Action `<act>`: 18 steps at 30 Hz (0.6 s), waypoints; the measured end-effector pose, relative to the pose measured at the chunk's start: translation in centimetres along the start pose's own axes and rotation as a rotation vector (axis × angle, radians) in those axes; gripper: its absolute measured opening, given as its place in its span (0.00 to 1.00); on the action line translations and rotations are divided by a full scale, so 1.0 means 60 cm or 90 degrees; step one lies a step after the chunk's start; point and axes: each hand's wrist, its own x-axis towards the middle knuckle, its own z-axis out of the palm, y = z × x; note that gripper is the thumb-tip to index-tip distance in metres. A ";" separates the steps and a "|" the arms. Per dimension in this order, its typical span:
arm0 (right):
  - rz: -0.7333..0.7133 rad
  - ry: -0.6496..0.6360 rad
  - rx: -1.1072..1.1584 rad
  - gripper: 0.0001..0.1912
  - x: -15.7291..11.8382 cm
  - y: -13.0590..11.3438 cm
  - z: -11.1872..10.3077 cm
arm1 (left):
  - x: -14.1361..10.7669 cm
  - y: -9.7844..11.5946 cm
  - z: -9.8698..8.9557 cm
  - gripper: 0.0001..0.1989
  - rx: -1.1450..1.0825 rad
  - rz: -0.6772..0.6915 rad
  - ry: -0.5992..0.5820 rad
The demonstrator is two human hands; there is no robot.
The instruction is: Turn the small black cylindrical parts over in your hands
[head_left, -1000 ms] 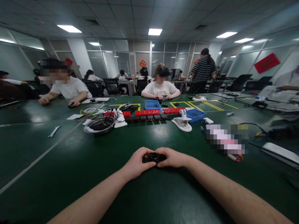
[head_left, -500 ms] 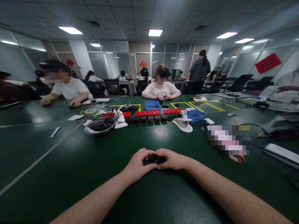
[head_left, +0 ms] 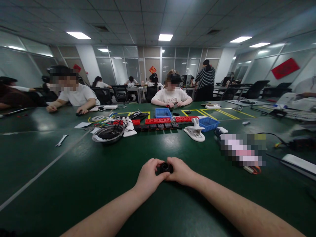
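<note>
Two bare hands are holding one small black piece between them, low and central in front of the wearer. The left hand (head_left: 148, 174) is pinching its left side between fingers and thumb; the right hand (head_left: 181, 171) is wrapping its right side, fingers curling over the far edge. The black piece (head_left: 165, 167) is showing a dark round opening toward the camera; whether it is resting on the green table (head_left: 98, 184) or hanging just above, I cannot tell.

Its surface is looking smooth, so uneven pressure from the two hands could be making it slip or twist free. Fingers are covering much of it, so a loose part could be dropping unnoticed, its black blending into the dark tabletop. Being roundish, the piece might also be rolling outward if released, toward the white clip stand (head_left: 195, 132) or the black power strips (head_left: 161, 126). Left of those strips, a metal bowl (head_left: 105, 141) is holding dark cables, where something small could be hiding.
</note>
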 end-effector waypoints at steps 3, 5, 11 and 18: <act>0.027 0.074 -0.131 0.13 -0.005 -0.016 0.008 | 0.002 -0.004 0.007 0.12 0.005 0.002 0.042; 0.008 0.092 -0.151 0.15 -0.007 -0.019 0.008 | 0.005 -0.010 0.006 0.12 -0.010 0.015 0.030; -0.188 -0.081 0.141 0.22 -0.003 0.006 -0.025 | 0.013 -0.021 -0.016 0.13 -0.079 0.059 -0.144; -0.210 -0.219 0.192 0.17 0.004 0.020 -0.049 | 0.012 -0.014 -0.025 0.14 -0.073 0.069 -0.178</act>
